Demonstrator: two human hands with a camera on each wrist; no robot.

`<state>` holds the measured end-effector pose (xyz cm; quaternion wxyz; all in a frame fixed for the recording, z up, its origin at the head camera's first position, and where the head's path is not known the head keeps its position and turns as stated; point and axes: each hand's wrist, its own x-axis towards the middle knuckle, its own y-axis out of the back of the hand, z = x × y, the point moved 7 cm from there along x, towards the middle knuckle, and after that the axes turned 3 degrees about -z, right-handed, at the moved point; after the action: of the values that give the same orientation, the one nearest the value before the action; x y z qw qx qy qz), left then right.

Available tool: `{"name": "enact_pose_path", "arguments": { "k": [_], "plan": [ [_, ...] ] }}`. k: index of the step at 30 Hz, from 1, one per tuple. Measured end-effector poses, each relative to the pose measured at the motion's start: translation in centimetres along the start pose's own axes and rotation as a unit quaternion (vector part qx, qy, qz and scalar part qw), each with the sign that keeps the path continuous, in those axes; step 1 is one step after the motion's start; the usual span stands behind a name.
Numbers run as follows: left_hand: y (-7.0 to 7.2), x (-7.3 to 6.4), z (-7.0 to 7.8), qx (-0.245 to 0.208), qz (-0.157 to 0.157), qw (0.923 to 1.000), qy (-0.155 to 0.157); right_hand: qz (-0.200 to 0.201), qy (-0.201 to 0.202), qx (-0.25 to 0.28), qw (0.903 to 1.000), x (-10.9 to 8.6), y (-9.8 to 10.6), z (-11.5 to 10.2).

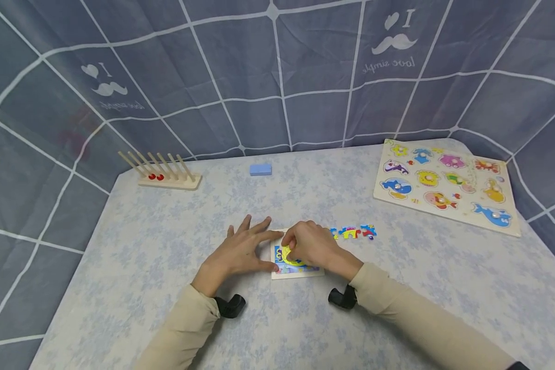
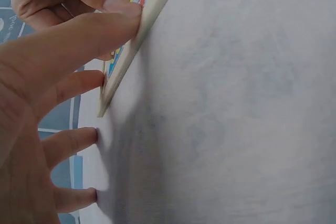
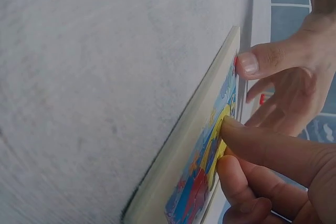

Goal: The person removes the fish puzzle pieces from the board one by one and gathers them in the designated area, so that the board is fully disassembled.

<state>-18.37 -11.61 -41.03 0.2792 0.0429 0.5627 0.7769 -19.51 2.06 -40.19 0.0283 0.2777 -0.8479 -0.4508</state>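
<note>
A small jigsaw board (image 1: 300, 275) with a pale wooden frame and a colourful picture lies between the two hands. The left hand (image 1: 242, 251) has its fingers spread; its thumb presses the near left part of the board, and its index finger touches the far edge. Over the board, the right hand (image 1: 315, 247) is curled, with thumb and fingertips pinching a yellow puzzle piece (image 3: 214, 145) at the picture's surface. That piece's outline is partly hidden by the fingers. Several loose puzzle pieces (image 1: 350, 233) lie just right of the board, partly behind the right hand.
At the back left stands a wooden peg rack (image 1: 168, 182) with two red beads (image 1: 160, 177). A blue block (image 1: 260, 169) lies at the back middle. On the right is a large sea-animal knob puzzle (image 1: 416, 187). A grey-blue curtain (image 1: 254, 123) hangs behind the table.
</note>
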Motion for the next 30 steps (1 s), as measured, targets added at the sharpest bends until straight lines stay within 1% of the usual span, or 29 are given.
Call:
{"name": "enact_pose_path", "arguments": {
  "k": [6, 15, 24, 30],
  "plan": [
    [-0.05, -0.01, 0.11, 0.001, -0.006, 0.9999, 0.015, 0.005, 0.012, 0.004, 0.9999, -0.06, 0.00, -0.16],
    [-0.08, 0.09, 0.12, 0.002, -0.005, 0.9996, 0.026, 0.002, 0.004, 0.003, 1.0000, 0.02, 0.16, -0.14],
    [-0.04, 0.13, 0.18, -0.004, -0.010, 0.9995, 0.031, -0.003, 0.003, 0.003, 1.0000, 0.16, 0.07, -0.05],
    [-0.09, 0.19, 0.13, -0.004, -0.007, 0.9995, 0.032, -0.001, 0.003, 0.001, 1.0000, 0.17, 0.22, -0.17]
  ]
}}
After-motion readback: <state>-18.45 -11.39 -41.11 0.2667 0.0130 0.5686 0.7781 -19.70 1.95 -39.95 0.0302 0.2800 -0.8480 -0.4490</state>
